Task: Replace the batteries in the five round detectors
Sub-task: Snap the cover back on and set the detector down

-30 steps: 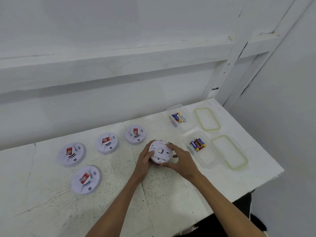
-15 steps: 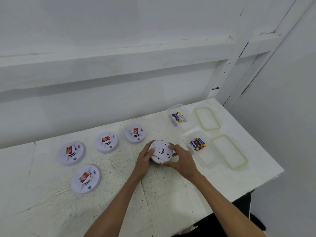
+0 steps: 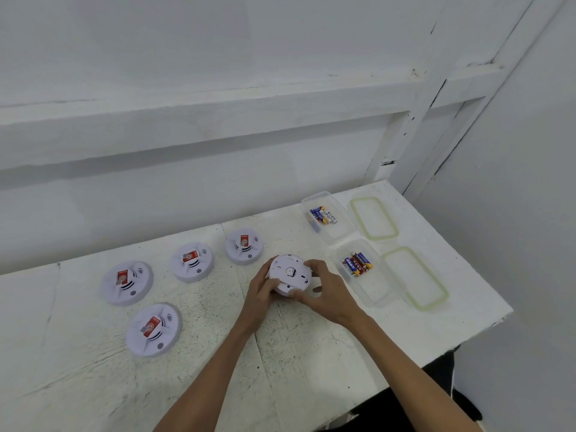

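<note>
Your left grip [image 3: 260,296] is curled round the left rim of the held detector [image 3: 290,274]. Your right grip [image 3: 327,294] wraps its right and near rim, thumb on the near edge. Both are closed on that one unit and hold nothing else. The held detector is round and white, plain back side up, between the two hands over the middle of the white table [image 3: 93,385]. Can't tell if it touches the top.

The other four lie to its left, each with a red patch on top:
- back-row right detector [image 3: 244,245], near your left fingers
- back-row middle detector [image 3: 192,262]
- far-left detector [image 3: 126,283]
- front detector [image 3: 153,330], nearer you

To the right are two clear tubs. The far tub [image 3: 338,235] holds blue-yellow batteries [image 3: 322,215] and the near tub [image 3: 374,291] holds red-and-blue batteries [image 3: 357,264]. Green-rimmed lids lie just right of each — far lid [image 3: 374,218], near lid [image 3: 416,277].
</note>
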Available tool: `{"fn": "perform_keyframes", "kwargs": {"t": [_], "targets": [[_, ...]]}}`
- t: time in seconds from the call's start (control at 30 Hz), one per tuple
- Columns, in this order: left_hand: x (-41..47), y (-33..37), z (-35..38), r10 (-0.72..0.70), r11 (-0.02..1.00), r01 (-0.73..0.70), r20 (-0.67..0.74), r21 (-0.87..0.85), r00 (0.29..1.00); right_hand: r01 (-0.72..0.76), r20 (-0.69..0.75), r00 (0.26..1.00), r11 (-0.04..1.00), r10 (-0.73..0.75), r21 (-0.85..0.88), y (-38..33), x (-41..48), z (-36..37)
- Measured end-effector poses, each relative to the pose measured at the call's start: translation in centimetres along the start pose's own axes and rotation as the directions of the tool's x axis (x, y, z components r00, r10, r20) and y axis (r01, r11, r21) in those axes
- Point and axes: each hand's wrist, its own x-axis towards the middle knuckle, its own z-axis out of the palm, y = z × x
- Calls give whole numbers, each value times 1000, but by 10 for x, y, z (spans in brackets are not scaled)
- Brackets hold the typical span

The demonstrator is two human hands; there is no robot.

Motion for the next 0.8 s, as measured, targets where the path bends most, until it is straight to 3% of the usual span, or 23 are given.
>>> {"fn": "perform_keyframes", "kwargs": {"t": [0.2,0.33,0.63,0.8], "targets": [[0,2,2,22,999,-22,20,32,1000,-40,-60,997,997,44,66,-5,3,2],[1,0,0,18,1000,-18,-2,0,1000,-31,16,999,997,30,73,-7,3,0],[3,-3,3,-34,989,32,-11,-143,999,189,26,982,982,-189,6,2,4,0],[6,-9,2,8,995,-12,-41,-98,999,106,-15,994,988,-109,-110,-12,1,-5]]}}
